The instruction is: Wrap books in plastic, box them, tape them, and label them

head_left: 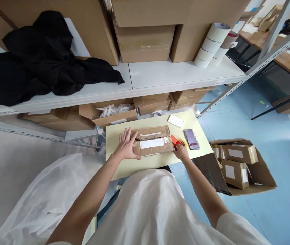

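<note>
One taped cardboard box (pixel 153 151) is seen at the centre of the frame, between two hands. Its left end is touched by the left hand (pixel 126 147), whose fingers are spread wide; just beyond its right end, one orange tape dispenser (pixel 174 140) is gripped by the right hand (pixel 182 153). One phone (pixel 191 139) and one white rectangular object (pixel 176 120) are placed on the table (pixel 114 136). At least three parcels (pixel 239 154) are held in one open carton (pixel 264 173), lower right; two stacks of tape rolls (pixel 208 45) are shelved upper right.
</note>
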The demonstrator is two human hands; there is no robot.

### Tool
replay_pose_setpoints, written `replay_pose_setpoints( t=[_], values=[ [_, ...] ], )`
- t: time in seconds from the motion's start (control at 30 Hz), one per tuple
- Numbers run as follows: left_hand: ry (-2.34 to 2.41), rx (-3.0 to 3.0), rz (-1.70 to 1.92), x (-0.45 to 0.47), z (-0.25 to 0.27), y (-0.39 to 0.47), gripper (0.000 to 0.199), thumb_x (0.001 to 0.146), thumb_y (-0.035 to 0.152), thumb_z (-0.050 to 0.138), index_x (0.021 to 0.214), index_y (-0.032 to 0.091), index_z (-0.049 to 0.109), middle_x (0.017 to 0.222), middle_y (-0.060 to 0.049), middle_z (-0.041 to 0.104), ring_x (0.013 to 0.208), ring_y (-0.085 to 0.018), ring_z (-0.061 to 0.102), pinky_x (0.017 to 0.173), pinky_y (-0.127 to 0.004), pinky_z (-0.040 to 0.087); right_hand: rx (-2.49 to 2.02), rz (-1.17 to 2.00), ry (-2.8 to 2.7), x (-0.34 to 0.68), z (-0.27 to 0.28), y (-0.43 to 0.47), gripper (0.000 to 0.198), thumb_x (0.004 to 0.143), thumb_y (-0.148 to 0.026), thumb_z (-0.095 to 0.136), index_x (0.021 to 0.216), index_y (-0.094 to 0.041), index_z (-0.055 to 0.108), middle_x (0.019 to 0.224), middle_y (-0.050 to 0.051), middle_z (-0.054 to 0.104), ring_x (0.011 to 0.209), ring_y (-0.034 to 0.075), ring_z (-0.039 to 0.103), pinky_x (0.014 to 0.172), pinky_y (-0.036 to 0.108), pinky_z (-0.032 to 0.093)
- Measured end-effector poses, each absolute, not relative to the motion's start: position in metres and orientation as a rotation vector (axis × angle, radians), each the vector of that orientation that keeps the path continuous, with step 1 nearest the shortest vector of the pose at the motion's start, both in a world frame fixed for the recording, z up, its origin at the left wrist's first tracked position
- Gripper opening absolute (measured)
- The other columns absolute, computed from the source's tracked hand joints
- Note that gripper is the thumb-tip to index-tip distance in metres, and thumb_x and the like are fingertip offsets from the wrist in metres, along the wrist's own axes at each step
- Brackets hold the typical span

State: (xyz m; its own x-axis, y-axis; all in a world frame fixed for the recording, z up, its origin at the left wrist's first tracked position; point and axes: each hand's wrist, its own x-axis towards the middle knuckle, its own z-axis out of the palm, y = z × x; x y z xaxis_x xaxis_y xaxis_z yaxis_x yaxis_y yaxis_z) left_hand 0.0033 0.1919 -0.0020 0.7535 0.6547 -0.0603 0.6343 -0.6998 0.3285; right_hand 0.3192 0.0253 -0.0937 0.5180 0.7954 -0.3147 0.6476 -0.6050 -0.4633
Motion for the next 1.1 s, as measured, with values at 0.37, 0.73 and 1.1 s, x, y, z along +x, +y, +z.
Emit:
replay_pose_setpoints(
  t=[0.37,0.73,1.1],
  values=[
    [0.958,2.393,0.194,-0.004,-0.013,0.203,0.136,0.040,0.065,0.081,0.149,0.011,0.019,0.155,-0.024,0.013,0.142,-0.041,0.015,0.114,-0.050,0.023,-2.480,0.624,-1.053,0.338,-0.080,0.033,0.027,0.079,-0.041,0.047,0.088,-0.020,0.060,0.073,0.011,0.063,0.073,0.027,0.062,0.064,0.037,0.046],
    [0.903,2.321,0.316,-0.011,-0.015,0.181,0.128,0.044,0.060,0.082,0.148,0.013,0.022,0.153,-0.021,0.018,0.144,-0.039,0.013,0.115,-0.049,0.024,-1.827,0.526,-0.957,0.348,0.069,0.072,0.046,0.083,-0.056,0.043,0.055,-0.023,0.027,0.050,-0.005,0.026,0.049,0.009,0.025,0.043,0.025,0.023],
    [1.022,2.293,0.281,-0.010,-0.010,0.167,0.124,0.044,0.062,0.082,0.145,0.014,0.031,0.156,-0.024,0.011,0.143,-0.045,0.008,0.112,-0.061,0.016,-1.752,1.253,-1.285,0.303,0.058,0.129,0.060,0.070,-0.075,0.054,0.052,-0.018,0.049,0.046,-0.003,0.044,0.045,0.009,0.036,0.045,0.024,0.029]
  ],
)
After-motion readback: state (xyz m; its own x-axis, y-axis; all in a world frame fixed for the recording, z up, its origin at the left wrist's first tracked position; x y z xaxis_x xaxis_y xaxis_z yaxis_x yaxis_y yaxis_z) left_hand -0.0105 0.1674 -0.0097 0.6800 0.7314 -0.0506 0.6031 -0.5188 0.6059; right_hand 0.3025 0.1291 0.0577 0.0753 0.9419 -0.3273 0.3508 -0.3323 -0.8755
